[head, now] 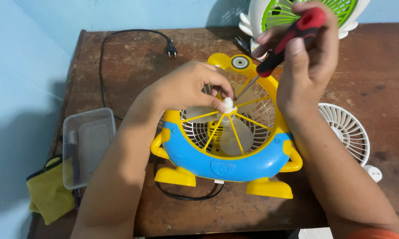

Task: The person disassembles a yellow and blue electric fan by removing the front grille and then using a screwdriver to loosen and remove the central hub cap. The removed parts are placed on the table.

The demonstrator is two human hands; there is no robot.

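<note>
- The fan (226, 146), blue and yellow, lies on its back at the middle of the frame on the table (367, 71), feet toward the lower edge.
- Left hand (188, 86) pinches the white hub (227, 104) at the fan's centre.
- Right hand (303, 66) grips a red-and-black screwdriver (283, 48); its long axis slants from upper right down to lower left, tip at the hub.
- A white grille (348, 132) lies at right, a clear box (86, 146) at left.
</note>
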